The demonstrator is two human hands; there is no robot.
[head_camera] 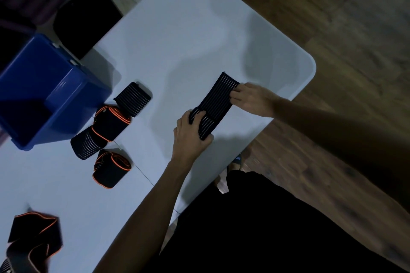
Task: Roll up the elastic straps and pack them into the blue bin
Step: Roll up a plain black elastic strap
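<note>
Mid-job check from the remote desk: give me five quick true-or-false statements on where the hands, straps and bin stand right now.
1. Both hands are on the same striped strap. True: the left hand grips its near end, the right hand holds its far end.
2. The blue bin sits on the floor. False: it stands on the white table, at its left side.
3. Rolled straps lie on the table beside the bin. True.
4. Every strap has orange trim. False: the held one is dark with pale stripes only.
5. An unrolled orange-edged strap lies at the lower left. True.
</note>
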